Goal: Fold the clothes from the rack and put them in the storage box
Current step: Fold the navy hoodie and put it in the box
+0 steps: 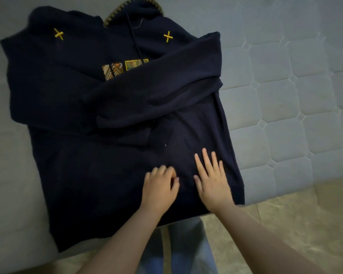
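1. A dark blue hoodie [107,119] lay flat, front side up, on a pale quilted mattress [285,95].
2. Its hood pointed to 12 o'clock and its bottom hem [127,220] sat near 6 o'clock, close to the person. So the long way of the hoodie ran from 12 to 6, straight away from the hands.
3. One sleeve [156,88] was already folded across the chest, from 2 o'clock down toward 8 o'clock. It covered part of the little colored patches [125,68]. The other sleeve looked tucked in on the 9 o'clock side, but the cloth was too dark to be sure.
4. The right hand [212,180] lay flat on the cloth near the hem, fingers straight and spread, pointing to 12 o'clock. It pressed down and held nothing.
5. The left hand [158,186] sat just beside it, toward 9 o'clock. Its fingers were curled in, and it seemed to pinch a bit of cloth, though the blur made that hard to tell.
6. Both hands were close together, at the 5 o'clock part of the hoodie. The 9 o'clock side was far from both, and the left hand was the nearer one to it.
7. I think the next fold would bring the hem up toward the hood, so each hand would need to slide out to a hem corner first.
8. No storage box or rack could be seen.
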Demonstrator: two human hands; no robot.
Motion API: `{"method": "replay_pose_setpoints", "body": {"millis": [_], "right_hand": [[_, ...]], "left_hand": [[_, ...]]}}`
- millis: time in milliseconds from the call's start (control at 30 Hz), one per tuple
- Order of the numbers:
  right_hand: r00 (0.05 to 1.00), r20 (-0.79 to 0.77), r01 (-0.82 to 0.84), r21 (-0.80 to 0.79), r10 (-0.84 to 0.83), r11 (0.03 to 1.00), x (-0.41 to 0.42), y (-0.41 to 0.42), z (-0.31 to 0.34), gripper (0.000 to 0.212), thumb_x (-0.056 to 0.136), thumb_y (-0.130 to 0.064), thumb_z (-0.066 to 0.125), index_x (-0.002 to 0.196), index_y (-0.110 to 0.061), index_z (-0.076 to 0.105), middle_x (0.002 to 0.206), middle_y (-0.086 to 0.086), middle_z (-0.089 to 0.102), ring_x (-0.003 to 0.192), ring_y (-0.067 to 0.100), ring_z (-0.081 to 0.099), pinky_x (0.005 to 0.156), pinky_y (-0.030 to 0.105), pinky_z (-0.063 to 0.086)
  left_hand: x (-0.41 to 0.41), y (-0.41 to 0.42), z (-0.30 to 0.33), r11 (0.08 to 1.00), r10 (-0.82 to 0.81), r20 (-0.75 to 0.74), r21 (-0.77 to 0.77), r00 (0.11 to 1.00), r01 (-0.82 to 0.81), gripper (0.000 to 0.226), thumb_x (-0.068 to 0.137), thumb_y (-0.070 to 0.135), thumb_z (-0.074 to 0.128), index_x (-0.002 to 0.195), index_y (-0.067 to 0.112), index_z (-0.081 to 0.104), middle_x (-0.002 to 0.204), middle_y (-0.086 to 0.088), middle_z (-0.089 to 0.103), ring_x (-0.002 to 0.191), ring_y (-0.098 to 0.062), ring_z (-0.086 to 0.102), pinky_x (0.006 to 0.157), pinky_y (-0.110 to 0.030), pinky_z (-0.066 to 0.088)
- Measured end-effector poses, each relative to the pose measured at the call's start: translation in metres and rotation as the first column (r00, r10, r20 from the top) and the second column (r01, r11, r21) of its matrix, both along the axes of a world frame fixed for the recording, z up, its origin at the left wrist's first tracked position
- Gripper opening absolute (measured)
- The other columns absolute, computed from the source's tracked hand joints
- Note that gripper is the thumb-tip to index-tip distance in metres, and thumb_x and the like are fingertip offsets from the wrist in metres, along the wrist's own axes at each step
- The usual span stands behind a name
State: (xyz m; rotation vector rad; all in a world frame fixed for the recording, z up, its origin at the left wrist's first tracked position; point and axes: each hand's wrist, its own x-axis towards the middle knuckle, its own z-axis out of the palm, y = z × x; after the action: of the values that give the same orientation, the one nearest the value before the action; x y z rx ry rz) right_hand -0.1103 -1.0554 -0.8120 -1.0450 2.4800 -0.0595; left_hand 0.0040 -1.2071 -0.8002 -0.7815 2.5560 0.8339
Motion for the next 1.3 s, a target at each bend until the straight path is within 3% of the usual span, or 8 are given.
{"method": "replay_pose_setpoints", "body": {"millis": [133, 300, 400, 600, 833, 1000, 1167, 1300], "right_hand": [[0.999, -0.026, 0.033, 0.218, -0.028, 0.975, 0.018, -0.006, -0.015, 0.071, 0.095, -0.037, 0.034, 0.159, -0.019, 0.011, 0.167, 0.008, 0.003, 0.153, 0.032, 0.006, 0.121, 0.052, 0.013], [0.977, -0.057, 0.209, 0.079, -0.205, 0.975, 0.000, -0.042, 0.016, 0.043, 0.078, -0.027, 0.062, 0.121, -0.020, 0.059, 0.129, 0.005, 0.055, 0.116, 0.032, 0.054, 0.088, 0.045, 0.045], [0.953, -0.042, 0.293, -0.144, -0.301, 0.945, -0.024, -0.086, 0.034, 0.027, 0.077, -0.020, 0.056, 0.104, -0.022, 0.056, 0.105, -0.002, 0.057, 0.093, 0.029, 0.056, 0.075, 0.037, 0.035], [0.956, 0.081, 0.277, -0.574, -0.283, 0.771, -0.114, -0.246, 0.060, 0.045, 0.080, -0.006, 0.056, 0.124, -0.012, 0.054, 0.129, 0.002, 0.055, 0.121, 0.023, 0.050, 0.099, 0.036, 0.036], [0.811, 0.232, 0.557, -0.031, -0.536, 0.830, -0.208, -0.384, 0.044, 0.069, 0.100, -0.059, 0.031, 0.148, -0.009, 0.035, 0.148, 0.021, 0.045, 0.138, 0.039, 0.040, 0.115, 0.048, 0.030], [0.847, 0.252, 0.489, -0.023, -0.468, 0.872, -0.231, -0.385, 0.055, 0.067, 0.102, -0.058, 0.028, 0.122, -0.004, 0.061, 0.129, 0.028, 0.060, 0.120, 0.040, 0.054, 0.097, 0.041, 0.043], [0.129, 0.829, 0.627, 0.357, -0.544, 0.693, -0.223, -0.356, 0.086, 0.079, 0.090, -0.076, 0.033, 0.110, -0.009, 0.070, 0.101, 0.011, 0.076, 0.091, 0.030, 0.074, 0.077, 0.035, 0.054], [0.047, 0.811, 0.518, 0.479, -0.583, 0.709, -0.209, -0.342, 0.076, 0.075, 0.082, -0.078, 0.047, 0.114, -0.015, 0.072, 0.112, 0.010, 0.074, 0.100, 0.029, 0.072, 0.088, 0.039, 0.053]], "left_hand": [[0.002, -0.022, -0.007, 0.945, -0.080, 0.115, 0.326, 0.990, 0.038, 0.004, 0.093, 0.033, 0.053, 0.090, 0.031, 0.054, 0.091, 0.014, 0.051, 0.091, -0.013, 0.054, 0.086, -0.031, 0.043], [-0.006, -0.077, 0.005, 0.757, 0.147, 0.196, 0.609, 0.970, -0.238, 0.015, 0.093, 0.030, 0.055, 0.081, 0.038, 0.059, 0.086, 0.014, 0.068, 0.081, -0.007, 0.065, 0.083, -0.040, 0.055], [-0.011, -0.122, 0.027, 0.855, 0.204, -0.017, 0.490, 0.979, -0.170, 0.013, 0.093, 0.033, 0.051, 0.084, 0.034, 0.061, 0.081, 0.020, 0.065, 0.077, -0.001, 0.061, 0.077, -0.039, 0.054], [-0.058, -0.272, 0.048, 0.918, 0.274, -0.605, -0.067, 0.748, -0.390, 0.017, 0.096, 0.024, 0.048, 0.092, 0.013, 0.060, 0.098, -0.007, 0.059, 0.093, -0.026, 0.055, 0.085, -0.045, 0.044], [-0.121, -0.410, 0.037, 0.873, 0.329, -0.238, -0.292, 0.914, -0.390, 0.057, 0.099, 0.049, 0.039, 0.140, 0.010, 0.044, 0.141, -0.016, 0.048, 0.133, -0.034, 0.040, 0.117, -0.049, 0.023], [-0.127, -0.443, 0.049, 0.874, 0.434, -0.052, -0.218, 0.899, -0.434, 0.058, 0.098, 0.059, 0.031, 0.110, 0.007, 0.055, 0.111, -0.019, 0.063, 0.094, -0.034, 0.059, 0.079, -0.041, 0.047], [-0.099, -0.454, 0.052, 0.545, 0.599, 0.420, 0.409, 0.682, -0.731, 0.095, 0.059, 0.093, 0.049, 0.128, 0.028, 0.059, 0.129, 0.000, 0.061, 0.112, -0.027, 0.061, 0.105, -0.041, 0.042], [-0.092, -0.441, 0.042, 0.415, 0.504, 0.583, 0.483, 0.637, -0.771, 0.086, 0.052, 0.090, 0.062, 0.108, 0.025, 0.072, 0.106, -0.007, 0.074, 0.098, -0.032, 0.070, 0.099, -0.045, 0.049]]}}
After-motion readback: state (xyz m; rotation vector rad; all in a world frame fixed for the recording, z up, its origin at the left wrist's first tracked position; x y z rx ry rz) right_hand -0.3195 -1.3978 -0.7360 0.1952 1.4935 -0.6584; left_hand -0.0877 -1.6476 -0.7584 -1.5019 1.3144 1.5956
